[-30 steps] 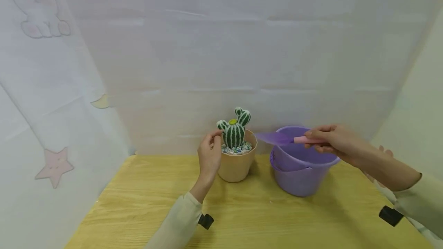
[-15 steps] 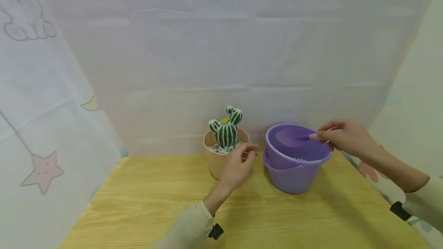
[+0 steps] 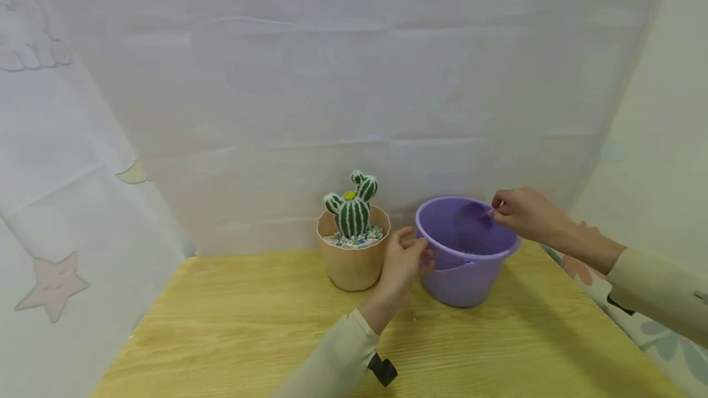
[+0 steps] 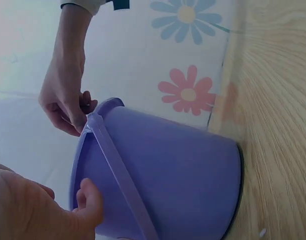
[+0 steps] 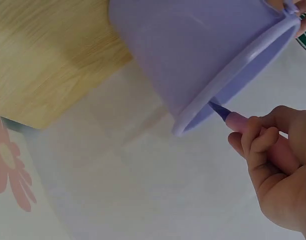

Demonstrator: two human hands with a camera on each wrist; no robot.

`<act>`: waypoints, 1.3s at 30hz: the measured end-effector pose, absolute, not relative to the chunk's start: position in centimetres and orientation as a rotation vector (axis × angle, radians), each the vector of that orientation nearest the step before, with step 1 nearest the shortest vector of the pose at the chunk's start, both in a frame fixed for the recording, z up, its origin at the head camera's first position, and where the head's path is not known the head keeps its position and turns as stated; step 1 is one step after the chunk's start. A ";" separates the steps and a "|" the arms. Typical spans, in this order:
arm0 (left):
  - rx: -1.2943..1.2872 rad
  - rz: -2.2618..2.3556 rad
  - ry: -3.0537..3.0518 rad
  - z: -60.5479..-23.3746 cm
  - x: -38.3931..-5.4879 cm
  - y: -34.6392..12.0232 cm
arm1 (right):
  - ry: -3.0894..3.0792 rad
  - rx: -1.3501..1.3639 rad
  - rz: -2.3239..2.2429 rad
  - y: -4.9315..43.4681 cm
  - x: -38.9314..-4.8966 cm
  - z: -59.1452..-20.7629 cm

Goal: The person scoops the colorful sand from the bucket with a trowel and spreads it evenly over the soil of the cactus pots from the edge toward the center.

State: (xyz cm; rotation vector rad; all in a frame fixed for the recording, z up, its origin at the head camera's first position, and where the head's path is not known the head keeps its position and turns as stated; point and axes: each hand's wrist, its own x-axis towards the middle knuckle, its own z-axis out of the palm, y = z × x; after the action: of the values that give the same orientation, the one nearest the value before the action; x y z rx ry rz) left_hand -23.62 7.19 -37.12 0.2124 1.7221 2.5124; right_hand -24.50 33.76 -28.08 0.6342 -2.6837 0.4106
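Note:
My right hand point(image 3: 522, 212) grips the pink handle of a small hand trowel point(image 5: 280, 145), its fingers curled round it. The trowel's purple blade dips inside the purple bucket point(image 3: 461, 284), mostly hidden by the rim in the right wrist view. Beside the bucket's left side, my left hand point(image 3: 402, 263) has loosely bent fingers and holds nothing that I can see; whether it touches the bucket I cannot tell. The bucket's handle point(image 4: 124, 182) hangs down along its outside. To the left stands a striped green cactus point(image 3: 353, 217) in a peach pot point(image 3: 354, 266) topped with small pebbles.
Both containers stand on a yellowish wooden table point(image 3: 249, 324), near its back edge. Behind it is a pale wall covering point(image 3: 310, 91) with creases. Printed flowers point(image 4: 187, 92) show on the sheet at the right side.
My left hand has moved right, from the cactus across the pot to the bucket's side. My right hand has lowered the trowel blade from above the bucket's rim into it.

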 end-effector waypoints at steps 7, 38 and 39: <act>0.141 2.631 1.455 -37.6 -24.4 8.1 | -2.764 0.591 0.382 32.5 -26.9 -29.0; 0.122 2.684 1.258 -37.7 -25.7 8.4 | -3.027 0.334 0.648 31.6 -29.9 -30.6; 0.121 2.683 1.259 -37.7 -25.7 8.3 | -3.031 0.335 0.654 31.6 -30.0 -30.7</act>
State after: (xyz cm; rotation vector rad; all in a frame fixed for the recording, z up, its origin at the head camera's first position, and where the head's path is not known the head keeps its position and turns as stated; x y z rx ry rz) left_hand -25.65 8.33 -37.70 0.1210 1.2588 2.6833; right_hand -30.00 31.61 -30.71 0.3346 -3.0313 0.6537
